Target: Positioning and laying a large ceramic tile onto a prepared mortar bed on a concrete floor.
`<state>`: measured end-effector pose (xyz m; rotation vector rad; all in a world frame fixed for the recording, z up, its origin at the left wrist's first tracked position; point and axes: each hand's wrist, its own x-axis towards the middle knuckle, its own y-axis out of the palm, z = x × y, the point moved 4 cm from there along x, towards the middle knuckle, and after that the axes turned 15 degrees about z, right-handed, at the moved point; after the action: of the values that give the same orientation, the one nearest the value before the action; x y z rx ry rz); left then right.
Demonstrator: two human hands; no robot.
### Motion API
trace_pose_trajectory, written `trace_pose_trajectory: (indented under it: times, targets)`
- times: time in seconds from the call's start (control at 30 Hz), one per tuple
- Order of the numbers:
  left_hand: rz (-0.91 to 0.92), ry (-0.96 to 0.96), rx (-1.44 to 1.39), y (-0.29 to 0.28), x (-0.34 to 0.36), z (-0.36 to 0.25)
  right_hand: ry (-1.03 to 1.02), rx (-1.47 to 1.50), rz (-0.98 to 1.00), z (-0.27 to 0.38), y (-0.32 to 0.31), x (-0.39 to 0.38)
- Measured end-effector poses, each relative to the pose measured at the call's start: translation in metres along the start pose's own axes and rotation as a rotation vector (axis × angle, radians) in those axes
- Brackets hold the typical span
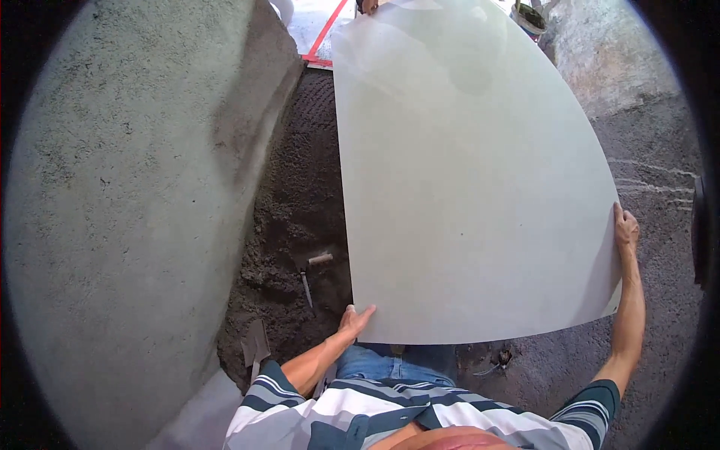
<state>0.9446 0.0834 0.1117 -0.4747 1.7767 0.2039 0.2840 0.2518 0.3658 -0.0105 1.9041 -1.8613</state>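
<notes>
A large pale grey tile (480, 172), glossy toward its far end, spans the middle of the view. My left hand (355, 322) grips its near left corner, thumb on the upper face and the other fingers hidden beneath. On the right edge my right hand (627, 229) is closed around the tile, its fingertips partly out of sight. At the far left corner another person's hand (367, 7) touches the tile. Left of the tile, a small hand tool with a light handle (320, 259) lies on dark wet mortar (300, 195).
A rough concrete wall (127, 195) rises along the left. Beside my left forearm is a flat-bladed trowel (256, 341). Red strips (327, 31) mark a pale surface at the far end. A bucket (529, 20) stands at the far right. Coarse grey ground (652, 247) borders the tile's right side.
</notes>
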Motion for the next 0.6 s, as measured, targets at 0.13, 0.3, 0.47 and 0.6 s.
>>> trace_pose_trajectory:
  times: [0.13,0.3,0.47,0.6]
  targets:
    - [0.077,0.043,-0.073,0.018,0.000,-0.007,-0.054,-0.083,-0.052,0.001,-0.019,0.013]
    - [0.092,0.031,-0.055,0.037,-0.018,-0.023,-0.033,-0.062,-0.010,-0.006,-0.028,0.015]
    - [0.093,0.036,-0.138,0.060,-0.019,-0.019,-0.050,-0.018,-0.034,-0.026,-0.015,0.021]
    - [0.026,0.042,-0.168,0.082,-0.022,-0.012,-0.101,-0.052,0.019,-0.044,-0.010,0.044]
